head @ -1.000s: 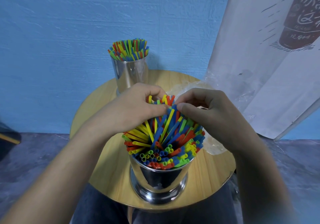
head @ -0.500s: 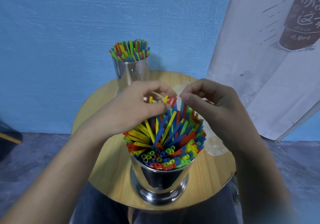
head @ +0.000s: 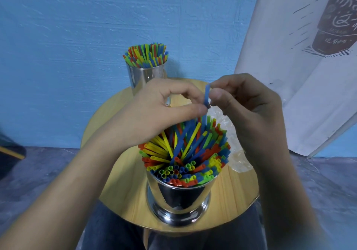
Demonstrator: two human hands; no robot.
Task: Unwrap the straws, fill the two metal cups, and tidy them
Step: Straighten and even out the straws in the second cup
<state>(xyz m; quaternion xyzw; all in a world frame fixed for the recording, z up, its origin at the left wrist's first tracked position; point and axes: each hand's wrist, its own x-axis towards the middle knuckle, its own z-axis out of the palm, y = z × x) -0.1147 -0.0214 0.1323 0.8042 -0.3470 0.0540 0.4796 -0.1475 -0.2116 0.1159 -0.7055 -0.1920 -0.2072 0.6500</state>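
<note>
**Above the near cup, one blue straw to seat**

Over the near cup (head: 179, 197), which stands close to the front edge of the round desk (head: 119, 182), both hands hold a single blue straw (head: 207, 95). The right hand (head: 249, 106) pinches it near the top between thumb and forefinger. The left hand (head: 162, 110) pinches it lower down, thumb tip against it. Its lower end seems to run into the packed straws (head: 185, 153), which lean and cross rather than stand straight. The far cup (head: 146, 76) at the back looks full and even. Clear wrap (head: 237, 159) lies just right of the near cup.

The step appears to be righting one stray straw. It would go best drawn up along its own length, so that its neighbours are not dragged out, then lowered into a gap and released only once it reaches the bottom. A light pinch matters, since thin plastic probably kinks easily. Any sideways push could tip the crowded cup, so the left hand might steady it.
</note>
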